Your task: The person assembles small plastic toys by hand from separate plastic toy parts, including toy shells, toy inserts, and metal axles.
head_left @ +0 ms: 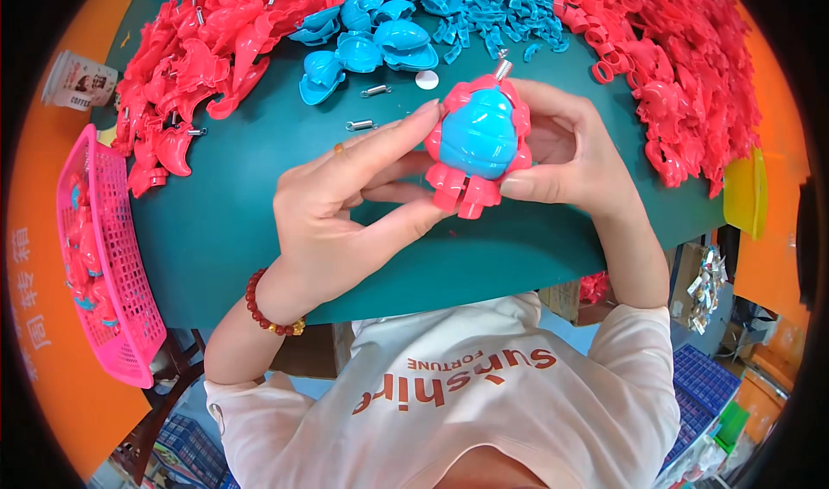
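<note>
Between my two hands is a red plastic toy figure (463,197) with a glossy blue domed shell (480,135) on its face. A small metal spring (503,68) sticks up from its top end. My left hand (332,200) grips the figure's left side, index finger near the upper edge and thumb by the lower red part. With the thumb at the lower right edge and fingers curled behind, my right hand (570,148) holds the other side. Loose springs (376,90) and a white disc (427,80) lie on the green tabletop beyond my left hand.
Red plastic parts are heaped at the far left (224,36) and far right (691,66). Blue shells (358,50) and small blue pieces (501,10) lie between them. A pink basket (129,256) holding red-and-blue figures stands left; a paper cup (79,81) and yellow container (745,194) flank the table.
</note>
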Available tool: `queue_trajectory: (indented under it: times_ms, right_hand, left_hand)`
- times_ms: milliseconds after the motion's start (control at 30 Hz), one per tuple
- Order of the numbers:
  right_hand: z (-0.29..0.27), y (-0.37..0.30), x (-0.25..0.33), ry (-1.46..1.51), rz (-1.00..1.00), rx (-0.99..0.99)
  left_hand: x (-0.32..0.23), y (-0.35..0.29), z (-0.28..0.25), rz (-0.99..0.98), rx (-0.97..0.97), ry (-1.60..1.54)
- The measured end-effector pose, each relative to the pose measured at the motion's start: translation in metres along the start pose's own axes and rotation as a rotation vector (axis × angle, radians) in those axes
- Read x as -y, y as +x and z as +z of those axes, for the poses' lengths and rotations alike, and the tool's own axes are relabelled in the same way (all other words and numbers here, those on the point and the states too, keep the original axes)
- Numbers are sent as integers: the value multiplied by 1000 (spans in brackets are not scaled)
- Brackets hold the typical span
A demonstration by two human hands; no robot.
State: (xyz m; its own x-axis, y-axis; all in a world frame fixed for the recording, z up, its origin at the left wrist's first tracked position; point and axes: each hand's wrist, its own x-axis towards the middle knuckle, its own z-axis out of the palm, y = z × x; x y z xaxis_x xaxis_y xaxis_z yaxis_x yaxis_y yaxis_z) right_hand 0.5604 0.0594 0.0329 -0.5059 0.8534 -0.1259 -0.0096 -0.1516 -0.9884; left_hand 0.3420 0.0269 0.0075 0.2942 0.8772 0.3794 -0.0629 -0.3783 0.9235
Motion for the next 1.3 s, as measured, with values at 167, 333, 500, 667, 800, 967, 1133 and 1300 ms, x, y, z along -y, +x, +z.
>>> queue_trajectory:
  times_ms: [167,333,500,667,800,967,1133,1300]
  right_hand:
    - [-1,-2,0,-4,-41,52]
    - [-3,-1,-7,-109,-135,-12]
    - [7,0,-16,-59,-269,-112]
    - [5,1,-14,-93,-354,-106]
    - [8,-1,-16,-223,-368,-81]
    - [4,-6,-14,-242,-214,-71]
    - [-4,-5,-6,-338,-267,-21]
    - [-22,-6,-5,-285,-340,-254]
  left_hand:
    - [0,0,-2,-64,28,-107]
    - [0,-2,1,-54,59,43]
    - [3,1,8,-52,-21,-46]
    - [1,3,6,74,-82,51]
    - [-2,3,5,88,-81,11]
    - [4,-2,4,114,-3,99]
    - [4,-1,4,208,61,289]
    - [-16,25,-41,13,-121,688]
